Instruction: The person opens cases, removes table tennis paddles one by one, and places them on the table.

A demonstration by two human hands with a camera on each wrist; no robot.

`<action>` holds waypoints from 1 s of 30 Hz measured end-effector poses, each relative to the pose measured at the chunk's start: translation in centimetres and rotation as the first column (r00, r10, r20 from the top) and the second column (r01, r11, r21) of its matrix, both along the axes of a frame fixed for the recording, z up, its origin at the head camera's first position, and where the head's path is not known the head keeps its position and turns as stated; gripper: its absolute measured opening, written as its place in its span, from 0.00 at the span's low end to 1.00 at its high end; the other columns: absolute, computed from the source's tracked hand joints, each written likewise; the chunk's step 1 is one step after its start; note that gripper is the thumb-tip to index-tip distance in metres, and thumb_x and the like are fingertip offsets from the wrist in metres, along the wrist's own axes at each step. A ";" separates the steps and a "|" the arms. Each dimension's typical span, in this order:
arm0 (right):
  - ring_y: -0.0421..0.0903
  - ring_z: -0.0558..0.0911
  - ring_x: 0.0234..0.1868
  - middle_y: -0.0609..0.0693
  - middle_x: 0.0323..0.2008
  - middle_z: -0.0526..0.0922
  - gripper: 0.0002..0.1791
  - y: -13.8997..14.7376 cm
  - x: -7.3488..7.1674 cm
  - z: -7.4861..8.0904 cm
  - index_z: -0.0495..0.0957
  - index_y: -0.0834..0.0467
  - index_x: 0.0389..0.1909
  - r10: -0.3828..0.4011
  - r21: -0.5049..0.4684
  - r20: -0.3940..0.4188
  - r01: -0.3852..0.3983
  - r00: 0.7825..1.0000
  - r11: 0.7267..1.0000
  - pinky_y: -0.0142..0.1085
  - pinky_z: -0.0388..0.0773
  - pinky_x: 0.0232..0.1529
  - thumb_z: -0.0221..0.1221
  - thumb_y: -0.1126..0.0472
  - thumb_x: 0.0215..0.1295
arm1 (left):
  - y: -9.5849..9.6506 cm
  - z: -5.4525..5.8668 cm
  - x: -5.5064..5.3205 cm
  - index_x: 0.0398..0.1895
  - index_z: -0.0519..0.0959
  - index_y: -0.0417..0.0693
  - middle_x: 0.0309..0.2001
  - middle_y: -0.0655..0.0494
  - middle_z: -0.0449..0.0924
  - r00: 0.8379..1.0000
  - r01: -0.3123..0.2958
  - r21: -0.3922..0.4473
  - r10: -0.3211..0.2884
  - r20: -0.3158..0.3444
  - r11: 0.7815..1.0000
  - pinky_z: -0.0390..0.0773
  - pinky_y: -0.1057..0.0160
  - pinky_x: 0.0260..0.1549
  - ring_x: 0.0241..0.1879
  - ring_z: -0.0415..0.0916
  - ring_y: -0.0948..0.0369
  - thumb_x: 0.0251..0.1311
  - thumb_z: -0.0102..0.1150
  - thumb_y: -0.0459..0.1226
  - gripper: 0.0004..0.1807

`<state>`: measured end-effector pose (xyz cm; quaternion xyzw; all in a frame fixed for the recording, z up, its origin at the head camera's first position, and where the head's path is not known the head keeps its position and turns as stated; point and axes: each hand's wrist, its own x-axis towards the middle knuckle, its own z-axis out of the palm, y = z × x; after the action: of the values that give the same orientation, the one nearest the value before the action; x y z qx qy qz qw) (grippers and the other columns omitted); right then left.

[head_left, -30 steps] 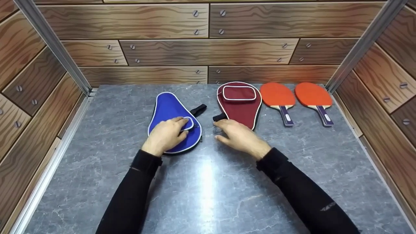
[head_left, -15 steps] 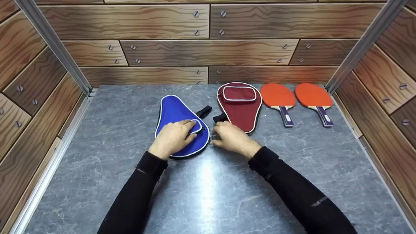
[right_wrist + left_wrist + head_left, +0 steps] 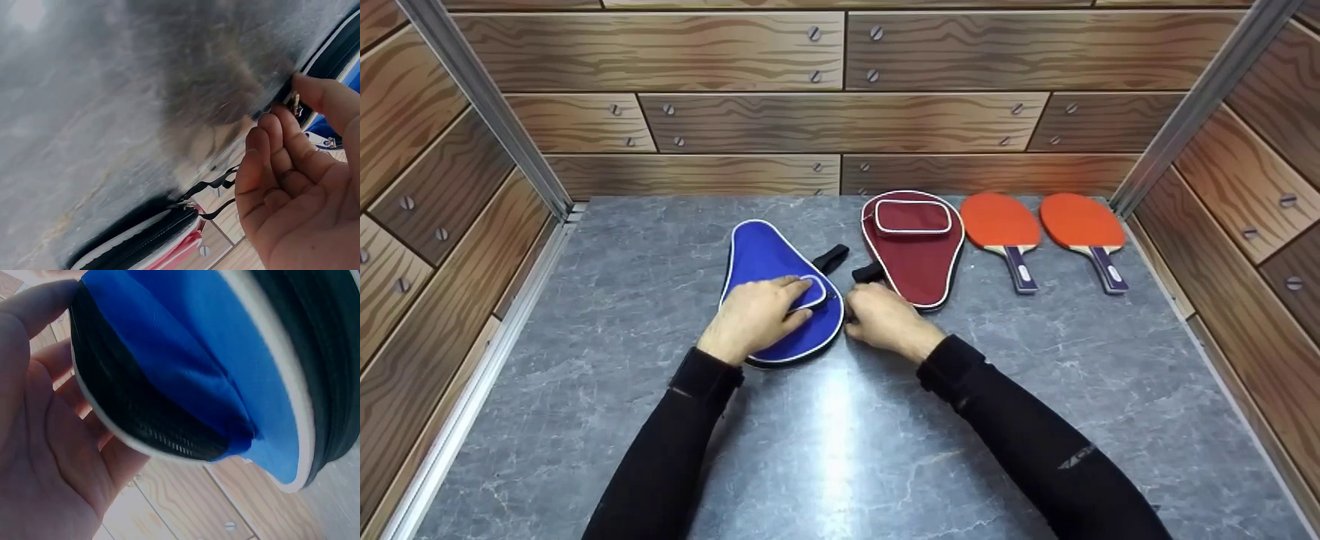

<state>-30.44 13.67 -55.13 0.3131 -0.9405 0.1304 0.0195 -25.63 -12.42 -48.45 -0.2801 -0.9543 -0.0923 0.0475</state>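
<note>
A blue table tennis paddle case (image 3: 765,251) with white piping lies flat on the table, narrow end away. My left hand (image 3: 754,315) grips its small zipped pocket (image 3: 169,365), thumb on one side and fingers behind in the left wrist view. At the right edge of that case, the curled fingers of my right hand (image 3: 889,319) are level with its zip. A metal zipper pull (image 3: 296,103) sits between my right thumb and forefinger. Just beyond this hand lies a dark red paddle case (image 3: 919,262) with its own pocket and black strap.
Two table tennis paddles with orange-red faces lie at the back right, a nearer paddle (image 3: 1001,219) beside the red case and an outer paddle (image 3: 1081,221). Wood-patterned walls (image 3: 750,120) enclose the grey marbled table (image 3: 607,300) at the back and sides.
The blue case has slid right and slightly nearer with my left hand, then stopped. My right hand has moved left and down from the red case, its fingers closing at the blue case's edge.
</note>
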 end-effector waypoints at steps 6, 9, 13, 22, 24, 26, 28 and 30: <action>0.65 0.92 0.48 0.55 0.40 0.92 0.07 0.6 -1.1 -1.9 0.85 0.48 0.28 -0.038 -0.017 0.018 0.038 0.999 0.999 0.62 0.90 0.53 0.70 0.60 0.66 | -0.8 0.2 -0.3 0.82 0.83 0.47 0.78 0.43 0.87 0.999 0.032 0.003 -0.032 0.018 0.999 0.87 0.37 0.74 0.75 0.88 0.41 0.85 0.66 0.53 0.31; 0.61 0.93 0.46 0.53 0.40 0.93 0.05 0.8 -0.9 -1.3 0.90 0.49 0.34 -0.051 -0.030 0.027 0.052 0.998 0.998 0.58 0.92 0.50 0.69 0.60 0.71 | -1.2 0.3 -0.4 0.83 0.82 0.48 0.79 0.44 0.86 0.998 0.047 0.019 -0.048 0.036 0.999 0.84 0.37 0.78 0.78 0.86 0.42 0.85 0.66 0.53 0.32; 0.55 0.93 0.42 0.52 0.39 0.92 0.04 1.1 -0.5 -0.5 0.91 0.51 0.38 -0.043 -0.062 0.006 0.044 0.999 0.997 0.54 0.92 0.46 0.69 0.59 0.73 | -1.7 0.4 -0.6 0.85 0.80 0.52 0.82 0.44 0.83 0.994 0.048 0.053 -0.053 0.097 0.997 0.80 0.37 0.83 0.81 0.82 0.42 0.85 0.66 0.54 0.33; 0.55 0.93 0.39 0.50 0.34 0.93 0.03 1.2 0.4 1.3 0.89 0.53 0.37 -0.027 -0.097 -0.002 0.026 1.000 0.995 0.57 0.91 0.43 0.72 0.61 0.73 | -2.1 0.5 -0.6 0.88 0.78 0.54 0.85 0.40 0.79 0.981 0.047 0.097 -0.065 0.183 0.994 0.77 0.38 0.86 0.83 0.79 0.39 0.85 0.68 0.50 0.34; 0.55 0.93 0.39 0.51 0.35 0.93 0.03 1.3 0.6 1.6 0.88 0.54 0.37 -0.020 -0.106 -0.003 0.020 1.000 0.994 0.56 0.91 0.43 0.72 0.62 0.73 | -2.1 0.5 -0.6 0.87 0.78 0.53 0.84 0.39 0.80 0.983 0.045 0.100 -0.062 0.171 0.994 0.78 0.38 0.85 0.82 0.80 0.39 0.85 0.69 0.49 0.33; 0.56 0.93 0.41 0.52 0.36 0.93 0.03 1.2 1.0 2.4 0.89 0.55 0.37 -0.020 -0.110 0.011 0.021 1.000 0.994 0.57 0.92 0.45 0.72 0.63 0.73 | -2.0 0.5 -0.6 0.87 0.79 0.53 0.82 0.37 0.81 0.986 0.037 0.105 -0.054 0.160 0.994 0.79 0.38 0.84 0.81 0.81 0.39 0.84 0.70 0.48 0.33; 0.56 0.93 0.40 0.52 0.36 0.93 0.03 1.3 1.1 2.4 0.88 0.55 0.37 -0.018 -0.113 -0.004 0.017 1.000 0.993 0.56 0.91 0.45 0.72 0.64 0.72 | -1.9 0.4 -0.6 0.86 0.80 0.52 0.81 0.35 0.82 0.988 0.026 0.108 -0.042 0.147 0.994 0.80 0.39 0.83 0.80 0.82 0.39 0.84 0.70 0.47 0.32; 0.57 0.93 0.41 0.54 0.37 0.93 0.03 1.1 1.6 3.2 0.88 0.57 0.38 -0.021 -0.110 0.016 0.022 1.000 0.994 0.58 0.92 0.46 0.72 0.64 0.74 | -1.8 0.3 -0.6 0.86 0.80 0.52 0.80 0.35 0.83 0.990 0.012 0.113 -0.028 0.141 0.994 0.81 0.39 0.83 0.79 0.83 0.39 0.84 0.71 0.47 0.32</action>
<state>-28.82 14.79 -51.97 0.3004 -0.9354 0.1840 0.0314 -26.28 -14.25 -48.18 -0.2792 -0.9458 -0.1658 -0.0061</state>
